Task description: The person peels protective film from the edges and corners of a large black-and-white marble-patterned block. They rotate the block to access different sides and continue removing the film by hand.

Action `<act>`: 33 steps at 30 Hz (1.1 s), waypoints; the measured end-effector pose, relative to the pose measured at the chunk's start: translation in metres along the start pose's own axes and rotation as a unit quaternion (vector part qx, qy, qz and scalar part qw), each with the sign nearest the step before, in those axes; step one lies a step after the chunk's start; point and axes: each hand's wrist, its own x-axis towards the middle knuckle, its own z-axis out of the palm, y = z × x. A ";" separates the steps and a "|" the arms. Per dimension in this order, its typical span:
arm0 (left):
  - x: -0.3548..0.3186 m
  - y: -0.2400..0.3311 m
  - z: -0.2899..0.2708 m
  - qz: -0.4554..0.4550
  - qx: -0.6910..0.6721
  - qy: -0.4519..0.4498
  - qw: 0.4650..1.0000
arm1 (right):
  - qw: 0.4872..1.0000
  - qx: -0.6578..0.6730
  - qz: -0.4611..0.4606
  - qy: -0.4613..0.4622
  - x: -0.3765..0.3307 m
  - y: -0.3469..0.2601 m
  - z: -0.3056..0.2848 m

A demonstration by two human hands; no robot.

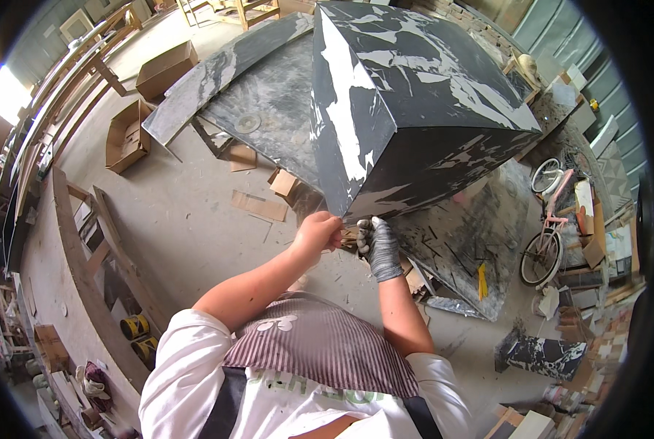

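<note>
Here, your bare left hand [317, 234] and gloved right hand [379, 245] meet at the near lower corner of the black-and-white marble block [415, 102], fingers curled closed around something small there. The block rises just beyond, stretching far-right.

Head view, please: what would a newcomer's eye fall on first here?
First, the big black block veined in white, filling the upper middle, with a grey slab behind it. Just below its near corner, the bare left hand and the gloved right hand meet at the block's lower edge. At the right edge, a pink bicycle stands among clutter.
</note>
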 end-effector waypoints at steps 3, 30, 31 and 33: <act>0.002 0.004 0.007 -0.004 0.008 0.024 1.000 | 0.994 -0.094 -0.007 0.058 -0.006 -0.011 0.022; 0.029 -0.031 0.021 -0.114 -0.244 0.131 0.954 | 0.957 -0.243 -0.157 0.017 0.127 0.089 -0.053; 0.026 -0.030 0.016 -0.096 -0.248 0.127 0.956 | 0.969 -0.215 -0.111 0.049 0.084 0.056 -0.017; 0.013 -0.018 0.018 -0.071 -0.243 0.097 0.963 | 0.986 -0.135 -0.075 0.068 0.024 0.010 0.025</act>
